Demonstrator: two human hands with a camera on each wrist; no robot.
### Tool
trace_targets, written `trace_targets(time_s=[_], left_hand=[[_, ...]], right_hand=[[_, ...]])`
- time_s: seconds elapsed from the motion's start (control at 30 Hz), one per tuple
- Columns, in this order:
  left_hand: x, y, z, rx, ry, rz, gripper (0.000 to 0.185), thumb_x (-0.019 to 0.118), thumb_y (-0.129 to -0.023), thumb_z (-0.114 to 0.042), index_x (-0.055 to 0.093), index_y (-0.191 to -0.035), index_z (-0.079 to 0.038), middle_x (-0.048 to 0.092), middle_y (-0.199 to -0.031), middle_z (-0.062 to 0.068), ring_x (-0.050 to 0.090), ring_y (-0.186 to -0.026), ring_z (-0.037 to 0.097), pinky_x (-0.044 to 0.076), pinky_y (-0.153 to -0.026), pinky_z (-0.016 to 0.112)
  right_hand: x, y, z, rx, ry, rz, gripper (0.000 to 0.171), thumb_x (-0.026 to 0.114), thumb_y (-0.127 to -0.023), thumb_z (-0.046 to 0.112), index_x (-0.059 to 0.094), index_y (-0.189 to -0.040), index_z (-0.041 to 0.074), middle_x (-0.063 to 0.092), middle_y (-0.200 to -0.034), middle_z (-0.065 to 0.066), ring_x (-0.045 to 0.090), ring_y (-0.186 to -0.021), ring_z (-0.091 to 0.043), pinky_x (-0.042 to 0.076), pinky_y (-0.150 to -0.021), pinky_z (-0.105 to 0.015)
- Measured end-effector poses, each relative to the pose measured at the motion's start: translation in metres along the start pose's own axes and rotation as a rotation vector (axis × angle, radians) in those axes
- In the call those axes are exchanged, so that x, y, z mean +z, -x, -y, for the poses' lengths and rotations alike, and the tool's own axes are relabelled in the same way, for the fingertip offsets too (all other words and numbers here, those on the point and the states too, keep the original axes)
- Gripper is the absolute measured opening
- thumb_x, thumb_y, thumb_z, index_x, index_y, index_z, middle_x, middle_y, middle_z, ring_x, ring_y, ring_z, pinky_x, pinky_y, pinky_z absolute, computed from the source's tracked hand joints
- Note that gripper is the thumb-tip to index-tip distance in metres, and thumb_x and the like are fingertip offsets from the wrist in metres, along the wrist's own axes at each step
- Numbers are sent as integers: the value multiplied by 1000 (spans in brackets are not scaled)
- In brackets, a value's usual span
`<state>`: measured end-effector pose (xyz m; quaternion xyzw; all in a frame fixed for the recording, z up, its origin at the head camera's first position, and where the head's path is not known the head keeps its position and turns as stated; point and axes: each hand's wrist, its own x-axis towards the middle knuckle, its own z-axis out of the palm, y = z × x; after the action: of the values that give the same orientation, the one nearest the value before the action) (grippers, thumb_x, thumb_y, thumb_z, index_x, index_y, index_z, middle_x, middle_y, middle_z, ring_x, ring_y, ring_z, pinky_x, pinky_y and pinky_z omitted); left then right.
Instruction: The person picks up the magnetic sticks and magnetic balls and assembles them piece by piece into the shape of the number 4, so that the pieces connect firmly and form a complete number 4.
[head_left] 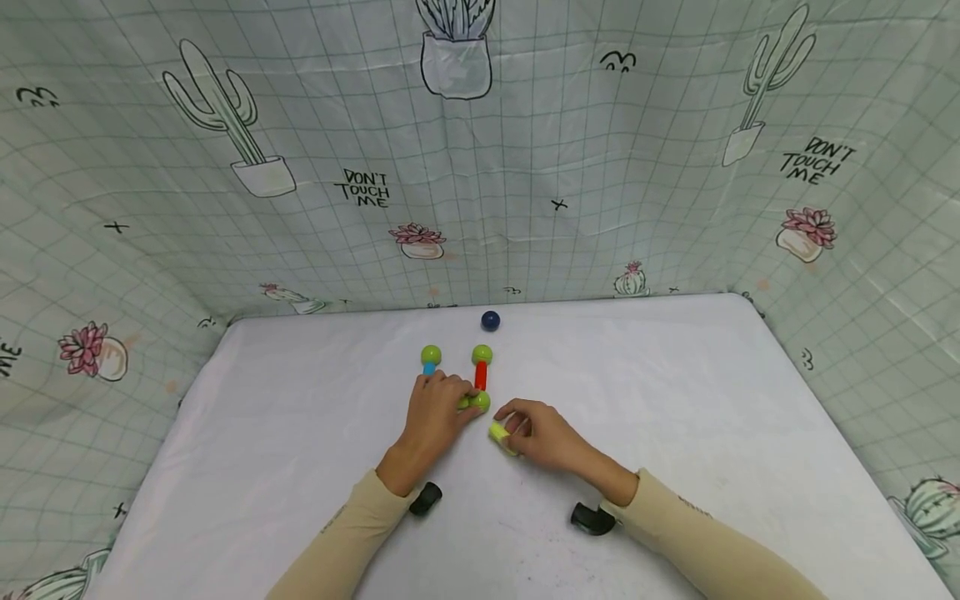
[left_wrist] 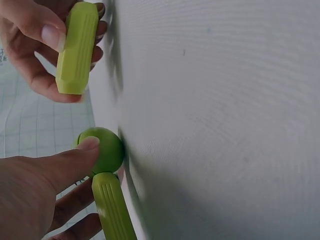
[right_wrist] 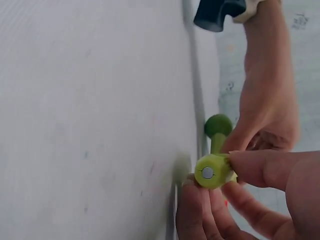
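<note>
Here's the white table [head_left: 675, 375], and over it the right hand [head_left: 547, 435] grips a loose yellow-green rod [left_wrist: 77, 47] between thumb and fingertips, perhaps so its silver-centred end stays uncovered. The left hand [head_left: 441, 406], closer to the far edge, pinches a green ball [head_left: 481, 402] touching a second rod [left_wrist: 115, 207], seemingly to steady it. The loose rod sits near that ball, apart from it; a navy ball [head_left: 491, 321] rests by the far edge.
</note>
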<state>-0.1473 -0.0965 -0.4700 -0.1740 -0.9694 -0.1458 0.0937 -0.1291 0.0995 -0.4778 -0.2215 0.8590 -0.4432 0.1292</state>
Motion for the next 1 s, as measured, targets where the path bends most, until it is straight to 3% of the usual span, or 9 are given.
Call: trace_targets(time_s=[0.23, 0.33, 0.6, 1.0], left_hand=[[-5, 1, 3, 47, 35, -10, 25, 81, -71, -25, 73, -93, -17, 68, -88, -5, 52, -81, 15, 36, -78, 37], [-5, 0, 4, 51, 30, -1, 26, 82, -70, -24, 73, -94, -17, 68, -88, -6, 52, -81, 15, 36, -77, 35], [-3, 0, 5, 58, 30, 6, 27, 82, -70, -23, 72, -94, -18, 67, -87, -7, 51, -80, 14, 36, -79, 35], [-3, 0, 8, 71, 37, 7, 27, 81, -70, -23, 72, -95, -17, 67, -87, -7, 52, -80, 14, 36, -79, 35]], right_hand=[[3, -3, 3, 71, -246, 39, 28, 64, -83, 0, 59, -111, -2, 61, -84, -10, 61, -64, -18, 51, -56, -30], [7, -5, 4, 87, -302, 40, 29, 64, -83, -1, 58, -111, -5, 61, -85, -12, 61, -65, -20, 52, -57, -33], [16, -9, 5, 126, -286, 5, 26, 65, -83, 3, 58, -108, -1, 60, -82, -7, 60, -64, -14, 51, -57, -27], [22, -16, 7, 181, -279, -66, 32, 70, -81, 7, 53, -106, 0, 62, -82, -7, 62, -64, -15, 50, -58, -27]])
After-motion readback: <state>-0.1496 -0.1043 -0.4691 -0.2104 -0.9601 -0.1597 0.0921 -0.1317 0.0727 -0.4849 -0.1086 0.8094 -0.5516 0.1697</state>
